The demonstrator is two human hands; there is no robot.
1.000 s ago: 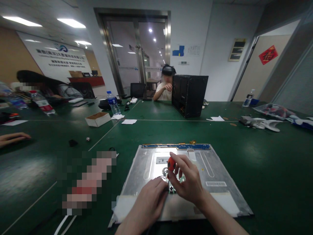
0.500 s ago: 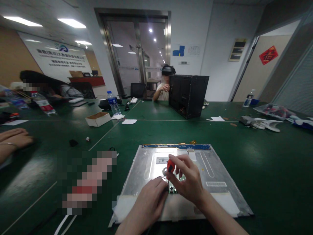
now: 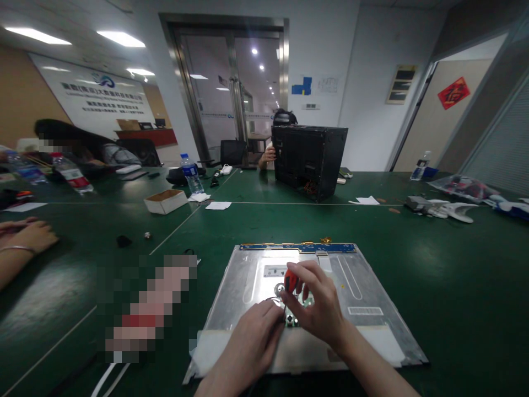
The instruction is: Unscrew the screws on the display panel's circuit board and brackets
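Note:
A silver metal display panel [image 3: 363, 286] lies face down on the green table [image 3: 454, 264] in front of me, with a blue circuit strip [image 3: 297, 247] along its far edge. My right hand [image 3: 320, 306] is closed round a small red-handled screwdriver [image 3: 290, 281], held upright with its tip down on a small green board at the panel's middle. My left hand [image 3: 254, 336] rests on the panel beside the tip, fingers curled and pinching at the screwdriver's lower end; what it pinches is hidden.
A black computer case [image 3: 309, 160] stands at the far side with a person half hidden behind it. A cardboard box [image 3: 165, 201] and a water bottle [image 3: 190, 173] sit at the back left. Another person's hand [image 3: 25, 237] rests at the left edge. Bagged parts [image 3: 442, 208] lie at the right.
The person at the far side has turned the black computer case and is now mostly hidden behind it. The hand at the left edge has shifted. My hands stay on the screwdriver.

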